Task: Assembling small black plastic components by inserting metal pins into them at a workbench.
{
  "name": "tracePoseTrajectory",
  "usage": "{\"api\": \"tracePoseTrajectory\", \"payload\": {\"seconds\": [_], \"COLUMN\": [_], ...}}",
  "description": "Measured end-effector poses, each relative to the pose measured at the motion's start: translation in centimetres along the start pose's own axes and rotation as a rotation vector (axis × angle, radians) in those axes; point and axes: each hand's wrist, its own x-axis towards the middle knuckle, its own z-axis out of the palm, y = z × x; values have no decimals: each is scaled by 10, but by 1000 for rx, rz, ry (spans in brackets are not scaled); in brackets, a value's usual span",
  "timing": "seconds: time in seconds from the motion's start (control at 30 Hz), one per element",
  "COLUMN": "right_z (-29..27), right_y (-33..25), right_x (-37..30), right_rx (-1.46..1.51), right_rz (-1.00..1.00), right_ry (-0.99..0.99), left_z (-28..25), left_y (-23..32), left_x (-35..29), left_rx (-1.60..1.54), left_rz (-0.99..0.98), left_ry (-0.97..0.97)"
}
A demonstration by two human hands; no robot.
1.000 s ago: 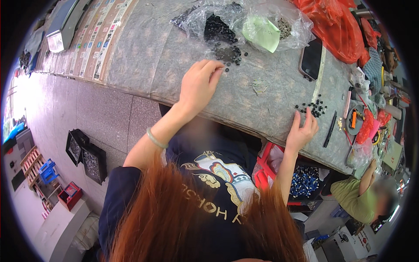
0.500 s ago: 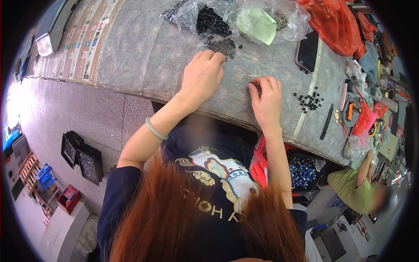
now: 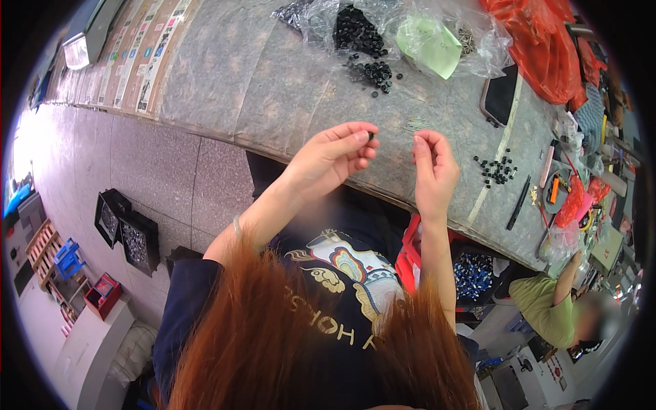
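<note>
Between the thumb and forefinger of my left hand (image 3: 329,158) is a small round black cap (image 3: 371,136), held above the table's near edge with the other fingers loosely curled. To its right, my right hand (image 3: 436,176) is closed in a pinch; whatever is at its fingertips is too small to make out. Just beyond the right fingertips lies a little heap of thin metal pins (image 3: 415,124). Farther off, loose black caps (image 3: 376,75) spill from a clear plastic bag. A scatter of small black pieces (image 3: 497,169) lies right of my right hand.
A phone (image 3: 499,96), a green paper slip (image 3: 430,48) in clear plastic and a red plastic bag (image 3: 536,48) lie at the back right. A black pen (image 3: 519,203) rests near the right edge. A person in green (image 3: 544,307) sits at far right.
My left hand has come back from the loose caps toward me, turned, and now holds one black cap. My right hand has drawn slightly back from the pins, pinched.
</note>
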Motion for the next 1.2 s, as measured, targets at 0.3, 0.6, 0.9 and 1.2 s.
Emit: {"api": "tracePoseTrajectory", "payload": {"seconds": [0.3, 0.6, 0.9, 1.2], "right_z": [-10, -6, -7, -10], "right_y": [-28, -30, -25, -26], "right_x": [-27, -23, -25, -17], "right_rx": [283, -55, -33, -182], "right_rz": [59, -384, -312, -467], "right_ry": [-137, -4, -35, -71], "left_z": [7, 12, 10, 12], "left_y": [-6, -8, -8, -11], "left_x": [-8, -10, -9, -8], "left_rx": [-41, -3, 24, 65], "left_rz": [-96, -128, -113, -123], "left_ry": [-124, -104, -86, -90]}}
